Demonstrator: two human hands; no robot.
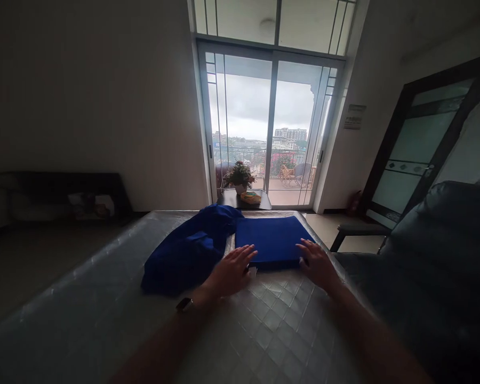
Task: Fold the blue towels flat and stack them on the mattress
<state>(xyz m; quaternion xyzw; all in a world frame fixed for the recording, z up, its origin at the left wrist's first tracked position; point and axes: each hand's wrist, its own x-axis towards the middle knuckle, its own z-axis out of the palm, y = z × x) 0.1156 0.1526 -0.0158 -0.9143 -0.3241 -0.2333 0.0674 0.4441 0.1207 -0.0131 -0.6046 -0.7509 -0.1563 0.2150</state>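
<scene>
Head view: dim room with a plain wall [84,96] to the left and grey daylight from ahead. Filling much of the lower half, a mattress [280,320] with a glossy, diamond-quilted top, shiny and creased along the left edge. Past its far end, a tall sliding glass door [240,117], giving onto a balcony under cloudy sky. To the right, close beside the mattress, a dark armchair [424,234]; behind it, a dark-framed door [412,133] with frosted panes. Out on the balcony, a wicker chair [290,176]. Before the glass, a small dark desk [229,201]. On the mattress, a rumpled blue bundle [184,258]; just right of it, a flat blue square [274,240], lying level. On the desk, a potted plant [239,174] and a yellowish box [250,198]. At the square's near left corner, left grip [232,270], open, fingers spread; at its right edge, right grip [319,266], likewise open. On the left wrist, a dark watch [184,304].
</scene>
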